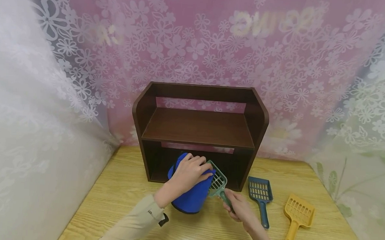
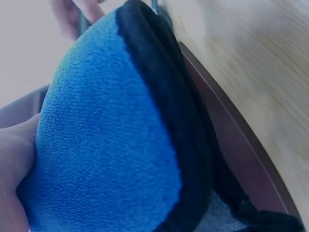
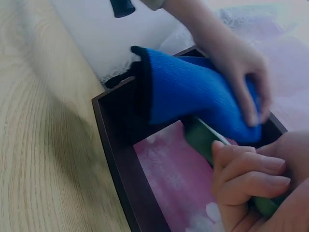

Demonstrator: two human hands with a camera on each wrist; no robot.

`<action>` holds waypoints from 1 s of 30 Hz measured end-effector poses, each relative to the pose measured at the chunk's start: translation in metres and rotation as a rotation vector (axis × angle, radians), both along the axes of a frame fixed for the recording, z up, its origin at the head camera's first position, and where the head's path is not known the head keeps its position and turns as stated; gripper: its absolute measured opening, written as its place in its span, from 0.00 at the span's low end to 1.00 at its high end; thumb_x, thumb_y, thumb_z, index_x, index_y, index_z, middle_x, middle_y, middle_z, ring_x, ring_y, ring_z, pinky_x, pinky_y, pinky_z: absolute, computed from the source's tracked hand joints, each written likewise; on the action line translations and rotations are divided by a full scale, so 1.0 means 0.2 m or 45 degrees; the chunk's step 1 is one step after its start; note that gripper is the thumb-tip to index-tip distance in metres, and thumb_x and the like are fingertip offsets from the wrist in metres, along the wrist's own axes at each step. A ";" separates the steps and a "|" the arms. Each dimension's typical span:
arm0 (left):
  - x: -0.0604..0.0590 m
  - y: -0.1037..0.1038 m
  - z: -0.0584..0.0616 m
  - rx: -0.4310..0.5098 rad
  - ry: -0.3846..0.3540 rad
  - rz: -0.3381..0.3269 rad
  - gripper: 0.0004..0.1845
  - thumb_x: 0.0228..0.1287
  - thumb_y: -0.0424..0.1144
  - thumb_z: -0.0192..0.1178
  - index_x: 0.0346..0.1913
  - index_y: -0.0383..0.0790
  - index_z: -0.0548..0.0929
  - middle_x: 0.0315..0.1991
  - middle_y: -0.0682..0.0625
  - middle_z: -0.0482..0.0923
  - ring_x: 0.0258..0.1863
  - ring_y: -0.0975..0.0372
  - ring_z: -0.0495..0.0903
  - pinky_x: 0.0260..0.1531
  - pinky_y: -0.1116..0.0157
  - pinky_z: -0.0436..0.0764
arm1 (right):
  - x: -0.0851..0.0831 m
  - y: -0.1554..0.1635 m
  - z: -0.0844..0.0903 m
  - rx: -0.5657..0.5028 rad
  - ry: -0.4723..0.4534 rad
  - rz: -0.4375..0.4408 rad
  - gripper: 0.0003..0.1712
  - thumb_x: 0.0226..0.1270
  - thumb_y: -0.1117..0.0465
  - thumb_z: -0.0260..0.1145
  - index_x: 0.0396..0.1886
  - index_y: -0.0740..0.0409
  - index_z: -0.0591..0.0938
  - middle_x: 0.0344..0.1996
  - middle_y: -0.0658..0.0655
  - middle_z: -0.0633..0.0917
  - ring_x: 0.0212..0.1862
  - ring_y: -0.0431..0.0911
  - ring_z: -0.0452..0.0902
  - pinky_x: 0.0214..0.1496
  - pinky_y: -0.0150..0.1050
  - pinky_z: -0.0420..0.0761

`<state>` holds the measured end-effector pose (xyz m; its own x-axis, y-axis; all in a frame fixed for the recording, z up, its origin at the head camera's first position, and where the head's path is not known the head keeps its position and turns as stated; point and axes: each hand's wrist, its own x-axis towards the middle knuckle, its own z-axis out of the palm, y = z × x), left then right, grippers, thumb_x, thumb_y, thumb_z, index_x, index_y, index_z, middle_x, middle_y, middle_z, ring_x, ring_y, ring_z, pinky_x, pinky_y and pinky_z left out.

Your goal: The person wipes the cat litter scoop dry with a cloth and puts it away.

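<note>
My left hand [image 1: 190, 171] grips a blue fleece mitt [image 1: 190, 197] with a dark trim, held just in front of the brown wooden shelf's [image 1: 198, 132] lower opening. In the left wrist view the blue mitt [image 2: 111, 145] fills the frame with my palm at its left. My right hand [image 1: 238, 206] grips the handle of a green slotted scoop [image 1: 217, 181], whose head touches the mitt's right side. The right wrist view shows the green scoop [image 3: 205, 137] under the mitt [image 3: 193, 92], with my left hand [image 3: 241, 72] on top.
A blue slotted scoop [image 1: 261, 196] and a yellow slotted scoop [image 1: 297, 216] lie on the wooden table [image 1: 118, 199] to the right of the shelf. Floral curtains [image 1: 45, 103] close in on the left, back and right.
</note>
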<state>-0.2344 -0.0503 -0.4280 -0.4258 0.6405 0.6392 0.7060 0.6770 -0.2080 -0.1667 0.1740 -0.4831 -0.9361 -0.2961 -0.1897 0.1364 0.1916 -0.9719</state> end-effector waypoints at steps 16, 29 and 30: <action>0.02 0.18 -0.05 -0.070 -0.153 0.083 0.09 0.68 0.54 0.66 0.42 0.55 0.89 0.36 0.58 0.81 0.33 0.67 0.78 0.36 0.68 0.67 | -0.01 -0.07 0.06 -0.056 0.001 -0.022 0.24 0.86 0.47 0.41 0.37 0.61 0.70 0.18 0.48 0.67 0.11 0.35 0.48 0.13 0.28 0.52; 0.00 0.12 -0.02 -0.265 -0.420 -0.050 0.12 0.74 0.52 0.60 0.49 0.53 0.89 0.49 0.56 0.83 0.47 0.65 0.84 0.53 0.57 0.79 | -0.03 -0.02 0.07 -0.119 0.002 -0.046 0.25 0.86 0.51 0.41 0.48 0.68 0.75 0.20 0.47 0.68 0.11 0.33 0.51 0.14 0.26 0.53; 0.00 0.12 -0.02 -0.282 -0.424 -0.054 0.12 0.74 0.52 0.60 0.49 0.53 0.89 0.50 0.56 0.83 0.49 0.65 0.84 0.53 0.58 0.78 | -0.03 -0.02 0.07 -0.113 -0.001 -0.043 0.25 0.86 0.50 0.41 0.48 0.68 0.76 0.20 0.47 0.69 0.12 0.33 0.51 0.14 0.26 0.53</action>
<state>-0.2346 -0.0272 -0.4314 -0.5566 0.7687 0.3151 0.7858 0.6102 -0.1005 -0.1728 0.1707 -0.4690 -0.9458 -0.2800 -0.1649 0.1421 0.0998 -0.9848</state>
